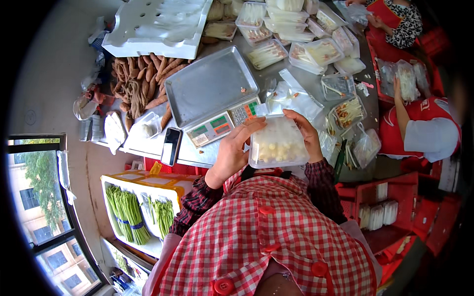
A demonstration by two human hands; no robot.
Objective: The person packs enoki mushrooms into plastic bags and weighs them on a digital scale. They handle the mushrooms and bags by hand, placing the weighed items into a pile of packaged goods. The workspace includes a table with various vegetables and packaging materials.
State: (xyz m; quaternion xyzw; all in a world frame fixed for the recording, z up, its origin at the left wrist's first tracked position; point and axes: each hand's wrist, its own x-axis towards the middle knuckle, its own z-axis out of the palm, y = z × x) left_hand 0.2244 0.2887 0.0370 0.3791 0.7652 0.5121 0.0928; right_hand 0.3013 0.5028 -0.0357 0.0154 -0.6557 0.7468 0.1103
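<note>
Both of my hands hold a lidded clear plastic container (279,144) in front of my chest, with pale round-ended pieces showing through its side. My left hand (237,146) grips its left side and upper corner. On the opposite side, my right hand (307,135) has its fingers at the top corner. Just beyond the container stands a digital scale (222,124) with a metal tray (211,85) that bears one small scrap. A clear plastic bag (292,98) lies beside the scale.
Filled plastic containers (267,54) are piled at the back right. Brown roots (148,74) lie left beside a white foam box (159,29). A phone (171,146) rests at the table edge. Green stalks (129,216) stand in a foam box below. Two co-workers are at the right, by a red crate (383,83).
</note>
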